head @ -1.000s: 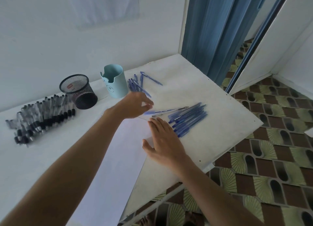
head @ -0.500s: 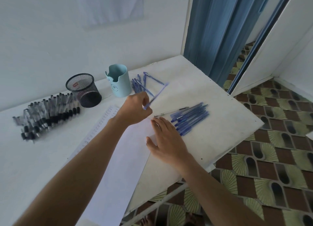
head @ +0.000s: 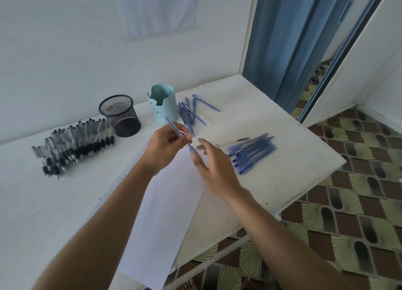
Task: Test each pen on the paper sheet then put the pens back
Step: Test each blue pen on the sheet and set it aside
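My left hand (head: 165, 146) holds a blue pen (head: 174, 127) above the white paper sheet (head: 165, 207), the pen slanting from upper left to lower right. My right hand (head: 214, 165) hovers just right of it with fingers spread, its fingertips close to the pen's lower end; whether they touch it I cannot tell. A neat pile of blue pens (head: 252, 152) lies right of the hands. A looser group of blue pens (head: 192, 113) lies beside the light blue cup (head: 163, 103).
A black mesh holder (head: 119, 115) stands left of the cup. Several black pens (head: 74, 143) lie in a row at the left. One clear pen (head: 236, 140) lies above the blue pile. The table's edge (head: 304, 192) drops to tiled floor on the right.
My left hand picked a blue pen off the table and swung it over the paper. My right hand lifted off the sheet and moved up toward the pen.
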A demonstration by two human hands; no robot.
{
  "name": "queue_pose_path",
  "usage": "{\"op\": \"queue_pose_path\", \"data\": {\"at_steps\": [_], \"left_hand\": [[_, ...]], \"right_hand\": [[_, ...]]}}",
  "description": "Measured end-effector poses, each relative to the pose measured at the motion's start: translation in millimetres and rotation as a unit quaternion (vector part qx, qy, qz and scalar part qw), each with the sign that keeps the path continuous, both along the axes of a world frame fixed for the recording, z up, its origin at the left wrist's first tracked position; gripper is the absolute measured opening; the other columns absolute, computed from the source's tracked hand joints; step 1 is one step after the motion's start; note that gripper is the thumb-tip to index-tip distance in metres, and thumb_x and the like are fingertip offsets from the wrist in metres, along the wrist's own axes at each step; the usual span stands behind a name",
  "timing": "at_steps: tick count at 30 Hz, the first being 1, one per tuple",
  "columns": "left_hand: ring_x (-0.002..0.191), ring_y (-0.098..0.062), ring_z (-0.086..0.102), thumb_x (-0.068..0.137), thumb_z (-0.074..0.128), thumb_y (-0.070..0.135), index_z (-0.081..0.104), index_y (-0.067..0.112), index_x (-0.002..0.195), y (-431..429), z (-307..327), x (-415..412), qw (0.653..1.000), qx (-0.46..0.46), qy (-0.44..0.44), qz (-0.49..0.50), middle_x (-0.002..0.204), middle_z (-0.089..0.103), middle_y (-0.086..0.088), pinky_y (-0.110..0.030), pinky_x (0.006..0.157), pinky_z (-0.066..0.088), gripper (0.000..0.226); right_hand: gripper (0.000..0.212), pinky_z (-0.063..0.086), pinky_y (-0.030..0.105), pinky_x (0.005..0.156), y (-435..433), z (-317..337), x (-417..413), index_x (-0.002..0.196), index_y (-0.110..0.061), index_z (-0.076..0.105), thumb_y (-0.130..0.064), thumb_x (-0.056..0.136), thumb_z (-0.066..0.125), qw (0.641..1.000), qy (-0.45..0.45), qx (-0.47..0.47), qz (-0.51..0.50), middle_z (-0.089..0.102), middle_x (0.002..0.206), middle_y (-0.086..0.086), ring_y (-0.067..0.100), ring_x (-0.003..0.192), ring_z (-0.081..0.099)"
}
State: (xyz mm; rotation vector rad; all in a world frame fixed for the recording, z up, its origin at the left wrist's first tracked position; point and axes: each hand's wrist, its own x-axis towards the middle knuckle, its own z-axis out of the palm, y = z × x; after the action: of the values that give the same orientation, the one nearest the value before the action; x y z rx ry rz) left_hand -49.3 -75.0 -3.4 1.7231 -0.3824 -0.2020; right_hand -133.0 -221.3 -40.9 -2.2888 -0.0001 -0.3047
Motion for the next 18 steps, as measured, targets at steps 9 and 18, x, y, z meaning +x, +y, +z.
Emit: {"op": "queue_pose_path", "data": {"at_steps": [9,18], "left_hand": [[0.063,-0.018,0.054,0.093,0.063,0.015,0.060,0.004,0.082,27.1,-7.8,-1.6,0.983,-0.161,0.088,-0.021,0.077,0.067,-0.009,-0.026,0.059,0.044,0.016],[0.063,-0.015,0.055,0.100,0.054,0.008,0.060,-0.001,0.087,21.3,-3.3,0.0,0.958,-0.204,0.178,0.090,0.073,0.064,-0.010,-0.019,0.057,0.049,0.017]], "right_hand": [[0.036,0.037,0.030,0.069,19.1,28.8,19.6,0.084,-0.021,0.051,-0.038,0.109,0.032,0.983,0.152,0.078,0.073,0.052,0.070,-0.010,0.016,0.073,0.052],[0.026,0.025,0.035,0.064,34.8,16.3,34.7,0.086,-0.010,0.060,-0.028,0.102,0.052,0.955,-0.096,-0.281,-0.020,0.065,0.056,0.005,0.026,0.045,0.052]]}}
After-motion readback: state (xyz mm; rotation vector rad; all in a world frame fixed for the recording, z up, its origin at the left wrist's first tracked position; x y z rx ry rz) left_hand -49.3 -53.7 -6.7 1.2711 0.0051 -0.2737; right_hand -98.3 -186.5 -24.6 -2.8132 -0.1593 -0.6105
